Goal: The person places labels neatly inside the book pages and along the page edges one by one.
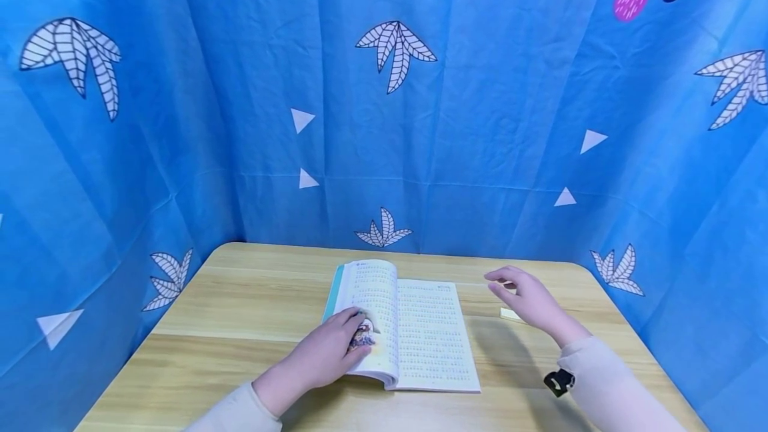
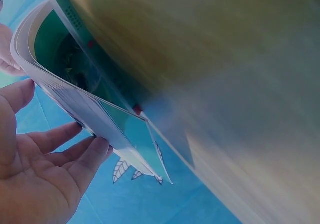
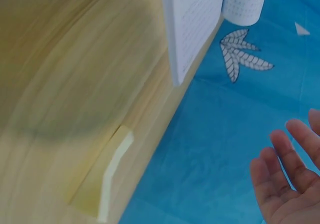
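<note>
An open book (image 1: 432, 339) with lines of small print lies in the middle of the table. Its left-hand pages bulge up near the spine, and a green cover (image 2: 132, 129) shows beneath them in the left wrist view. My left hand (image 1: 327, 355) rests on the lower left page, fingers extended over a coloured picture (image 1: 365, 333). To the right of the book, my right hand (image 1: 528, 299) hovers with loosely bent fingers and holds nothing. Under it lies a small pale-yellow flat piece (image 3: 112, 174), partly covered by the hand in the head view.
The wooden table (image 1: 252, 292) has rounded far corners. A blue curtain (image 1: 480, 119) with leaf and triangle prints hangs behind it and along both sides. A black band (image 1: 559, 382) sits on the right sleeve.
</note>
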The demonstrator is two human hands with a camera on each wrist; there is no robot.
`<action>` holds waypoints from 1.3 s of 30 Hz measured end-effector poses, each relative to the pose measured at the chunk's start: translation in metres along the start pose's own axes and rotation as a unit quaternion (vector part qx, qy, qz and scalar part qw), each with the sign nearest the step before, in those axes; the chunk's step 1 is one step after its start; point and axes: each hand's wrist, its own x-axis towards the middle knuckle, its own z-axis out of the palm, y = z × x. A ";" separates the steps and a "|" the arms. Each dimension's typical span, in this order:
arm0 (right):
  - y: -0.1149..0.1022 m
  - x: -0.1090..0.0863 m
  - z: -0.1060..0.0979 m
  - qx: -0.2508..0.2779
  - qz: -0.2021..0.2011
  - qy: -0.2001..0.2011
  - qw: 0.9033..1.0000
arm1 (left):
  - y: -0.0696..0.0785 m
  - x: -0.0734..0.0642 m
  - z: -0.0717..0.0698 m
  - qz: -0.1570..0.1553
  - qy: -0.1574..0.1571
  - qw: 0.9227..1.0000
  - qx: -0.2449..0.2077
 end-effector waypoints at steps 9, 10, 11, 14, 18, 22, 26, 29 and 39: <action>0.019 -0.010 -0.004 0.004 0.020 0.009 1.000 | 0.003 0.000 -0.002 -0.009 -0.010 1.000 -0.008; 0.021 -0.011 -0.004 0.001 0.024 0.009 1.000 | 0.003 0.000 -0.002 -0.009 -0.011 1.000 -0.009; 0.023 -0.013 -0.004 -0.002 0.024 0.007 1.000 | 0.003 -0.001 -0.002 -0.009 -0.011 1.000 -0.009; 0.030 -0.016 -0.004 -0.009 0.029 0.000 1.000 | 0.003 -0.001 -0.001 -0.009 -0.011 1.000 -0.010; 0.038 -0.019 -0.004 -0.019 0.032 -0.002 0.999 | 0.002 -0.001 -0.001 -0.007 -0.008 1.000 -0.011; 0.044 -0.021 -0.004 -0.031 0.037 -0.004 0.999 | 0.001 -0.001 0.000 -0.004 -0.004 1.000 -0.009; 0.050 -0.021 -0.003 -0.041 0.052 -0.018 0.998 | 0.001 -0.001 0.000 -0.003 0.000 1.000 -0.006; 0.053 -0.021 -0.002 -0.048 0.062 -0.029 0.996 | 0.001 -0.001 0.001 -0.003 0.002 1.000 -0.005; 0.063 -0.018 0.002 -0.097 0.071 -0.056 0.991 | 0.003 0.001 0.003 -0.004 0.000 1.000 -0.001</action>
